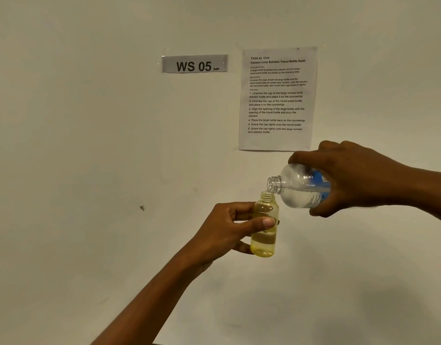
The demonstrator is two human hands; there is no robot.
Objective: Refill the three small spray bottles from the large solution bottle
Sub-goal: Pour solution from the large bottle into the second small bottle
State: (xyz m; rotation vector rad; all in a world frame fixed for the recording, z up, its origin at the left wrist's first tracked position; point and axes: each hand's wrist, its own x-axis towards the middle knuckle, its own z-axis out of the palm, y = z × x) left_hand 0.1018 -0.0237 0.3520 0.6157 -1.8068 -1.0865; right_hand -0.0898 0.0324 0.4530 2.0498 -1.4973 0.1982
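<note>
Two papers hang on the pale wall [90,120] ahead of you: the instruction sheet [278,98] and, left of it, the smaller WS 05 label [194,64]. Your right hand [359,178] curls tightly round the large solution bottle [296,188], tipped sideways and uncapped. Its neck sits just above the open mouth of the small spray bottle [264,245], which your left hand [222,232] grips upright, thumb across its front.
</note>
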